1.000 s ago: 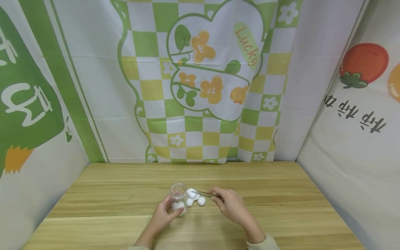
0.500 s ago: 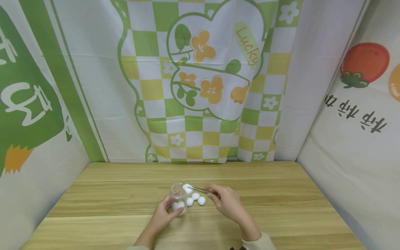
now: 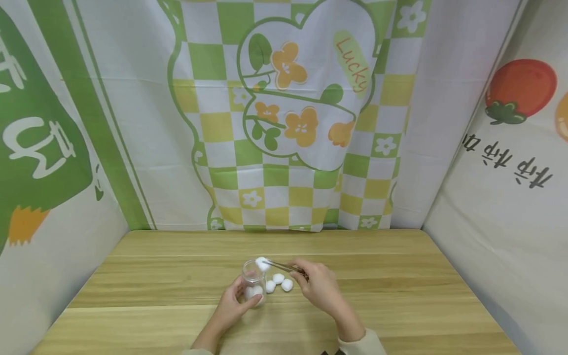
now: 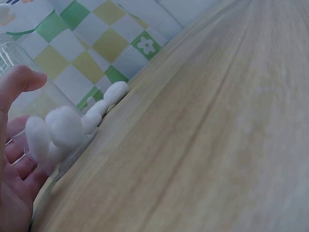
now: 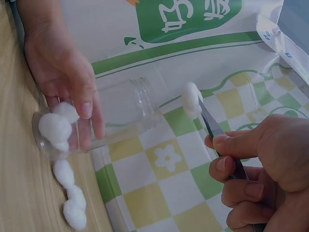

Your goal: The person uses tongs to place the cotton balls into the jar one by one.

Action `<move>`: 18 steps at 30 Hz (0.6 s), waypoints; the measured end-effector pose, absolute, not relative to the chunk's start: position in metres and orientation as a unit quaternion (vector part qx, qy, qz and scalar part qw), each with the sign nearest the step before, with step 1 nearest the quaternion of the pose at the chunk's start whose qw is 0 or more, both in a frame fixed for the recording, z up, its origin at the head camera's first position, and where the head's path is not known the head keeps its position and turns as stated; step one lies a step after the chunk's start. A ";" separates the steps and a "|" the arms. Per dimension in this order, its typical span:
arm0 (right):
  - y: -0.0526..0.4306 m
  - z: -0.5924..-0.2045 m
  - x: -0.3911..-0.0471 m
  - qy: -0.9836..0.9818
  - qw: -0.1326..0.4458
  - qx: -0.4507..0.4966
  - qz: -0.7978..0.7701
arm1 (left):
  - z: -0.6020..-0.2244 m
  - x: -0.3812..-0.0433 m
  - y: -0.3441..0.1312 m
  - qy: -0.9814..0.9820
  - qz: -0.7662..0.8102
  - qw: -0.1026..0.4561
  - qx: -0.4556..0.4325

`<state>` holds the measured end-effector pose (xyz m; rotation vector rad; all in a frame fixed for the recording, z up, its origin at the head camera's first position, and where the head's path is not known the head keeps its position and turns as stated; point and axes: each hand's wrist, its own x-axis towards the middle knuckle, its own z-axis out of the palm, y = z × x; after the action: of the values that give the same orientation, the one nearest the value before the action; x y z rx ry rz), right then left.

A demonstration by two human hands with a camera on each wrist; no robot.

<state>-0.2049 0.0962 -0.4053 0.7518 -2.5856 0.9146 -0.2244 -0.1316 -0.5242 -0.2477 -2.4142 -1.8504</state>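
My left hand [image 3: 233, 299] holds a clear jar [image 5: 120, 104] upright on the table, thumb and fingers around its lower part. Several white cotton balls [image 5: 55, 128] lie at the jar's bottom. My right hand [image 3: 320, 287] pinches metal tweezers [image 5: 211, 121] between thumb and fingers. A cotton ball [image 5: 191, 100] is gripped at their tips, just above the jar's open mouth in the right wrist view. In the head view this ball overlaps the right side of the jar's rim. Three loose cotton balls [image 3: 287, 285] lie on the table right of the jar.
The wooden table [image 3: 177, 276] runs back to a checked green, yellow and white cloth [image 3: 275, 177]. Printed panels flank it, with a green one [image 3: 40, 128] at left and a tomato print [image 3: 521, 88] at right.
The right hand has lifted one cotton ball off the small pile with the tweezers and carried it up and left to the jar's mouth. The left hand and jar stay in place.
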 end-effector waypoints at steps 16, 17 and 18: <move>0.084 -0.414 -0.205 -0.903 0.170 0.240 0.312 | -0.521 -0.223 -0.131 -0.795 -0.599 0.040 -0.086; 0.083 -0.415 -0.205 -0.903 0.170 0.241 0.312 | -0.521 -0.223 -0.131 -0.795 -0.599 0.040 -0.084; 0.083 -0.415 -0.205 -0.903 0.169 0.243 0.313 | -0.521 -0.223 -0.131 -0.795 -0.600 0.040 -0.081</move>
<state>-0.2052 0.0828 -0.4153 0.6904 -2.5667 0.8897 -0.2226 -0.1311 -0.5210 -0.2488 -2.4366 -1.8374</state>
